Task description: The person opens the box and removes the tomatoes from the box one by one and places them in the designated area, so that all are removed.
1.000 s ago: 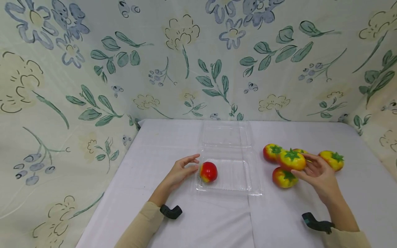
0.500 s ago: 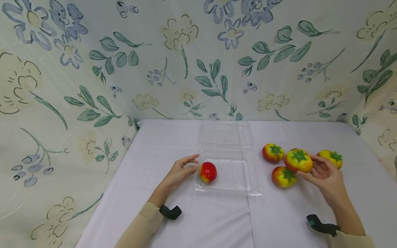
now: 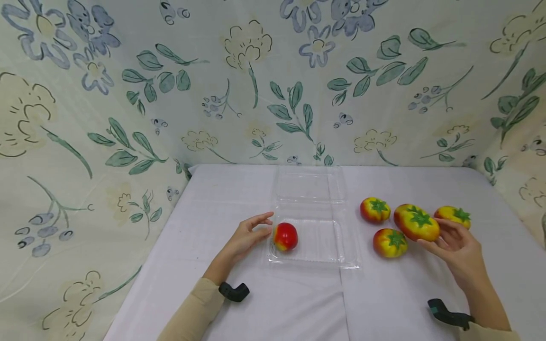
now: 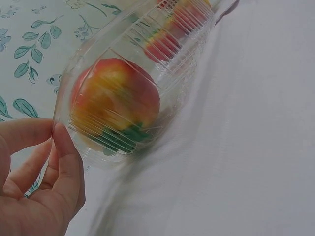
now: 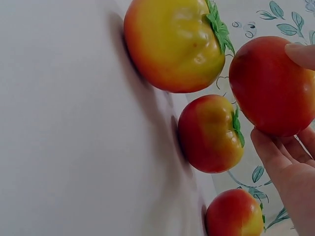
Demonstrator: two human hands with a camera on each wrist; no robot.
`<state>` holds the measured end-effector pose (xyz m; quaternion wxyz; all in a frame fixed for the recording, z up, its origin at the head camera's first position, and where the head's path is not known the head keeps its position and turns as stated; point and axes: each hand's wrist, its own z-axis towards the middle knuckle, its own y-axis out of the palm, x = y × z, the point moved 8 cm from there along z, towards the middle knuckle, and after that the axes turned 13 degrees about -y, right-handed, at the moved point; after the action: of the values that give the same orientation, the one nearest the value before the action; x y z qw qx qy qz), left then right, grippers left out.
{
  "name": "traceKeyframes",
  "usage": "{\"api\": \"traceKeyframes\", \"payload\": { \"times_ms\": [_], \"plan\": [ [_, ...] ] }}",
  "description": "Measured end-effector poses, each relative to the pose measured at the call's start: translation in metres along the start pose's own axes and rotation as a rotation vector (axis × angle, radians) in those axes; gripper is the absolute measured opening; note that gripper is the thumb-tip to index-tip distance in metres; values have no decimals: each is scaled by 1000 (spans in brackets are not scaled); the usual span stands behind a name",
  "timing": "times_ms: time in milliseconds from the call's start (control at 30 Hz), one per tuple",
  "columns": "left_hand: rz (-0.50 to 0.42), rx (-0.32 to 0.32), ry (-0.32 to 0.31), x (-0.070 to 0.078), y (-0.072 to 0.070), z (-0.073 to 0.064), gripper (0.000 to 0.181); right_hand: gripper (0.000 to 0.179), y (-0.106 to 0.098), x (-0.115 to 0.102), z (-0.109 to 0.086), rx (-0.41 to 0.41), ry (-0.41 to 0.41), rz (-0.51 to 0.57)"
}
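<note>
A red-yellow toy tomato (image 3: 286, 237) sits at the left end of a clear plastic clamshell box (image 3: 317, 258), its lid laid back open. With thumb and finger my left hand (image 3: 244, 238) pinches the box's left rim (image 4: 60, 105). My right hand (image 3: 458, 248) holds a second toy tomato (image 3: 424, 228) raised over the table, thumb on one side, fingers on the other. In the right wrist view this tomato (image 5: 270, 88) shows its red side. Close by lie more tomatoes, at left (image 3: 375, 210), in front (image 3: 390, 243) and at right (image 3: 454, 215); another is mostly hidden behind the held one.
A white cloth covers the table (image 3: 294, 303), and a flower-print curtain (image 3: 239, 104) hangs behind and at the sides. The box lid (image 3: 311, 184) lies flat toward the curtain. A dark wrist mount (image 3: 233, 291) sticks out from the left sleeve.
My right hand has drawn a little to the right and toward me with the tomato, which has tilted. The left hand, the box and the tomato in it stay put.
</note>
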<state>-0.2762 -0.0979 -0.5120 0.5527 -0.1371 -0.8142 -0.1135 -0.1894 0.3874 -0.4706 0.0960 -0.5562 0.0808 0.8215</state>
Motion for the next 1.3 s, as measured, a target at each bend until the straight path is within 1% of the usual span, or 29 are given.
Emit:
{"api": "traceKeyframes", "payload": {
  "times_ms": [267, 400, 700, 767, 833, 933, 1300],
  "plan": [
    [-5, -3, -4, 1, 0, 1, 51, 60, -7, 2, -3, 33, 17, -69],
    [-6, -4, -2, 1, 0, 1, 51, 61, -12, 6, -6, 31, 27, -71],
    [-4, -3, 3, 1, 0, -1, 50, 63, -23, 18, -15, 48, 125, -108],
    [-5, -3, 3, 1, 0, -1, 51, 61, -23, 19, -16, 47, 135, -88],
    [-2, -3, 4, 2, 0, -1, 51, 60, -23, 18, -16, 38, 124, -45],
    [-1, -3, 2, 2, 0, -1, 51, 59, -23, 19, -16, 26, 118, -10],
    [10, 7, -5, 0, 0, 0, 50, 58, -35, 37, -22, -33, 171, -3]
  ]
}}
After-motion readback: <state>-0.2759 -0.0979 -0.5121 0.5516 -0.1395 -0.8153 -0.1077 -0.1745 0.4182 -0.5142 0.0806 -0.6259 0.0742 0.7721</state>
